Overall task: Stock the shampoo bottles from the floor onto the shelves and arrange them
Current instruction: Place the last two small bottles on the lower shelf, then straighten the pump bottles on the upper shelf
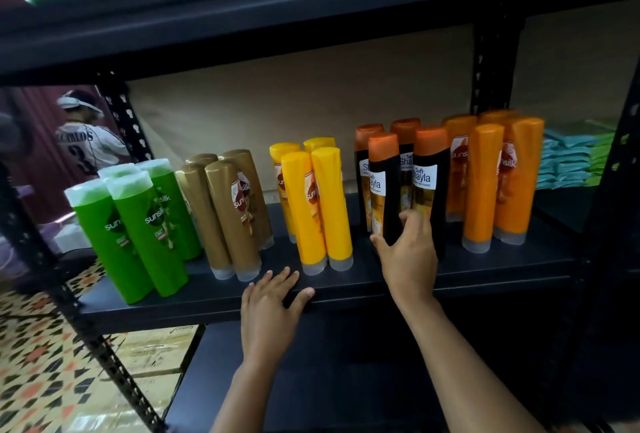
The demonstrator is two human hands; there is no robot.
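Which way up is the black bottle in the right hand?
Upright: the black bottle stands base down on the shelf, orange cap on top, right hand gripping low.

We see a black metal shelving unit [346,280] with perforated uprights [485,62], another dark shelf board [242,17] above it. Behind it a plain beige wall [311,103]. At the far right edge of the shelf, stacked teal and green packets [568,166]. Lower left, we note a patterned tile floor [38,363] in black, orange and cream, with cardboard boxes [152,360] under the shelf. Left, past the upright, a dark red curtain [38,142] and a person in a white jersey [86,145], back turned. Light is dim, soft.
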